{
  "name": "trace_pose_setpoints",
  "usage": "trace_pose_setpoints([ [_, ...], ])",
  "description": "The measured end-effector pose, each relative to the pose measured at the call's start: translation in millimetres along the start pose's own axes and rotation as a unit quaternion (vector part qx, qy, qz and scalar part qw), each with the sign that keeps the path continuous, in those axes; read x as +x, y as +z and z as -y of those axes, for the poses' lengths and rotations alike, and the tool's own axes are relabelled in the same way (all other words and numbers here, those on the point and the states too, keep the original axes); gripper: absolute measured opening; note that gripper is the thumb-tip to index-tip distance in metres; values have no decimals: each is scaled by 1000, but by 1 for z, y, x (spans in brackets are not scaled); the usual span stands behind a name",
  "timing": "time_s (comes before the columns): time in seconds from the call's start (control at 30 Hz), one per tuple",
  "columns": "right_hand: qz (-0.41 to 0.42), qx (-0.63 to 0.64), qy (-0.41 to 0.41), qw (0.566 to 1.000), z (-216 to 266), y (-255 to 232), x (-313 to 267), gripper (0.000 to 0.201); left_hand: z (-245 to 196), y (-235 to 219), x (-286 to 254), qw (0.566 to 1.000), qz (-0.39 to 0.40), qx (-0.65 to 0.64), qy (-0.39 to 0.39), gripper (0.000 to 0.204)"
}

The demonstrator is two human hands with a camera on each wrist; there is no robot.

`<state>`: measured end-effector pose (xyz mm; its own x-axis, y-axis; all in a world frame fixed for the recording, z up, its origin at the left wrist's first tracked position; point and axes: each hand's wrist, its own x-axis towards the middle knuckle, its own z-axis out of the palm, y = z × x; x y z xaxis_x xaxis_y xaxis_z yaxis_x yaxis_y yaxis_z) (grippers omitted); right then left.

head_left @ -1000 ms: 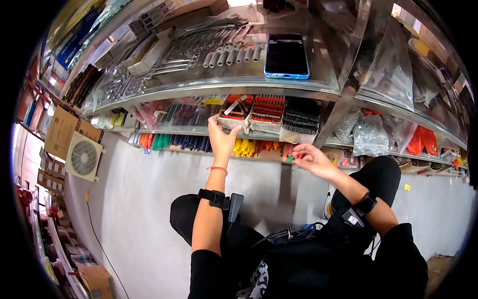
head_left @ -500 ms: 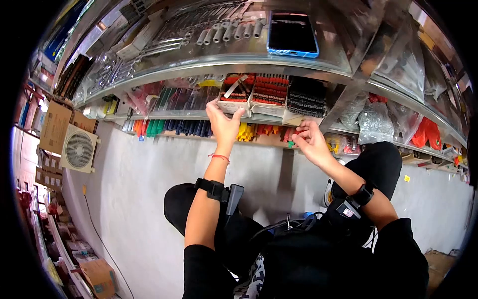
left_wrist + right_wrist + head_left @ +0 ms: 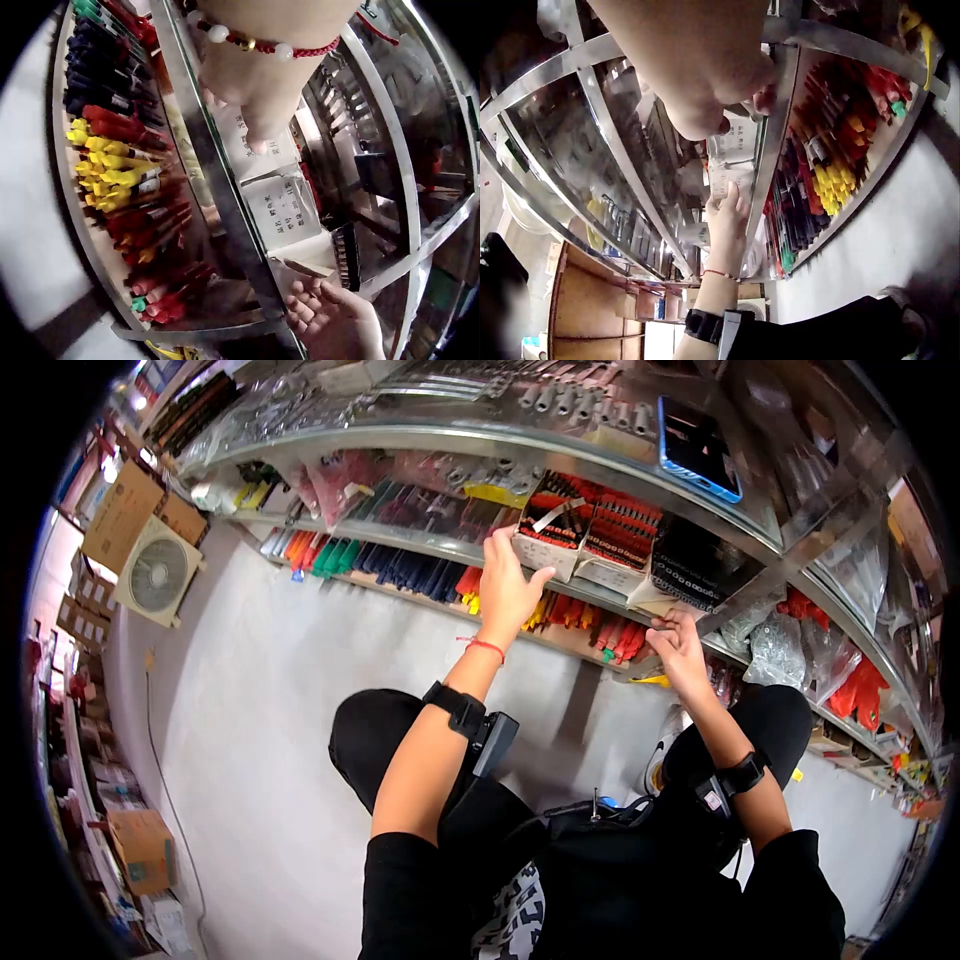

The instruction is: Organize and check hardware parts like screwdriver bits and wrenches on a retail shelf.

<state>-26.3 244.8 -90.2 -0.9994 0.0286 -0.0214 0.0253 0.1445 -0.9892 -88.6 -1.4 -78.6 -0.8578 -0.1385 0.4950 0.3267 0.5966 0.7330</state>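
My left hand (image 3: pixel 507 588) holds the left end of a white carton (image 3: pixel 545 556) of red-and-black packs, with its thumb along the front. A second white carton (image 3: pixel 608 574) of red packs stands beside it; in the left wrist view its front (image 3: pixel 282 212) bears handwriting. To the right is a carton of black packs (image 3: pixel 695 565) with a pale flap (image 3: pixel 655 600) hanging forward. My right hand (image 3: pixel 682 652) is at that flap, fingers loosely bent and fingertips right at its lower edge. In the right wrist view the right hand's own fingertips are partly hidden.
Above, a glass shelf with a metal edge (image 3: pixel 430 438) carries wrenches, sockets and a blue-edged phone (image 3: pixel 698 450). Below the cartons lie rows of colour-ended slim tools (image 3: pixel 400 573). A metal post (image 3: pixel 790 570) and plastic bags (image 3: pixel 778 650) are at the right.
The right hand has moved from beside the red and green ends below, up to the flap of the black packs' carton. The left hand stays on its carton. The view has shifted and tilted.
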Motion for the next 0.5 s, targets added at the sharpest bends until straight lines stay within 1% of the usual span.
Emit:
trace_pose_setpoints([
  [0.03, 5, 1, 0, 1000, 2, -1, -1, 39, -2, 0, 2, 1000, -6, -22, 2, 61],
  [0.1, 12, 2, 0, 1000, 8, -2, -5, 38, -4, 3, 2, 997, -22, -58, -51, 62],
  [0.13, 17, 4, 8, 1000, 13, -2, -8, 40, -1, 11, 2, 992, -63, -85, -63, 62],
  [0.23, 1, 27, 41, 999, 28, 2, -18, 42, -7, 23, -1, 985, -110, -84, -102, 62],
  [0.27, 1, 43, 42, 998, 27, 1, -19, 45, -7, 23, -1, 984, -118, -87, -102, 62],
  [0.37, -14, 12, 19, 1000, 29, 1, -24, 47, -6, 24, 0, 983, -123, -83, -111, 62],
  [0.4, -1, -93, -44, 995, 27, 1, -24, 49, -6, 22, 2, 982, -118, -77, -122, 63],
  [0.5, 6, -180, -88, 980, 34, 4, -34, 51, -8, 19, 3, 982, -105, -54, -148, 63],
])
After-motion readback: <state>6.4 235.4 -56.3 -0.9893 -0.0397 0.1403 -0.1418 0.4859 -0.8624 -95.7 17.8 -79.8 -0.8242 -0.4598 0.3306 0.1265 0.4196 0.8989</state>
